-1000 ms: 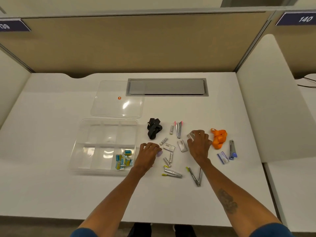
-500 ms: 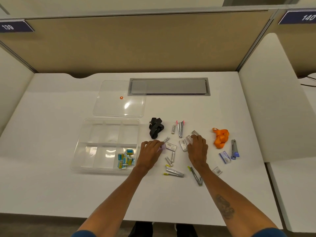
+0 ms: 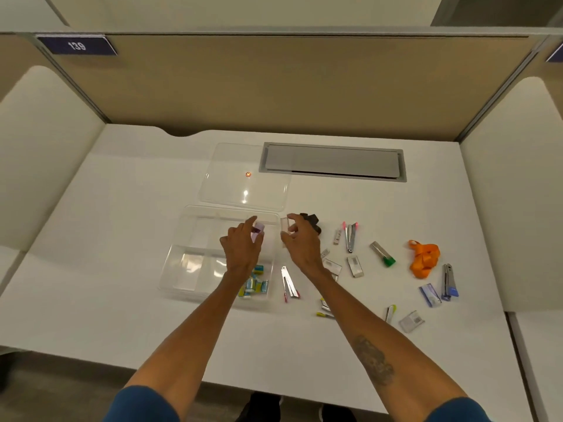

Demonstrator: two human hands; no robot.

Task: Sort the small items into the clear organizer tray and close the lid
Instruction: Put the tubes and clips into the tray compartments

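Nearest me on the white bench (image 3: 91, 300), a clear packet (image 3: 412, 321) and a yellow-tipped clip (image 3: 390, 312) lie to my right, with a blue packet (image 3: 429, 295) and a blue-tipped clip (image 3: 448, 282) just beyond. A red-tipped clip (image 3: 289, 284) lies just right of the tray (image 3: 182, 263), whose near right compartment holds small blue and yellow packs (image 3: 254, 283). My left hand (image 3: 242, 249) hovers over the tray's far right compartment, fingers pinched on a small purple piece (image 3: 257, 233). My right hand (image 3: 300, 243) sits at the tray's right edge, thumb and fingers closed on a small clear case (image 3: 285, 228). Further right lie a green-tipped clip (image 3: 383, 254), an orange strap (image 3: 424, 258) and a pink-tipped clip (image 3: 350, 236). A black strap (image 3: 312, 222) shows behind my right hand. The lid (image 3: 243, 178) lies flat beyond the tray, off it.
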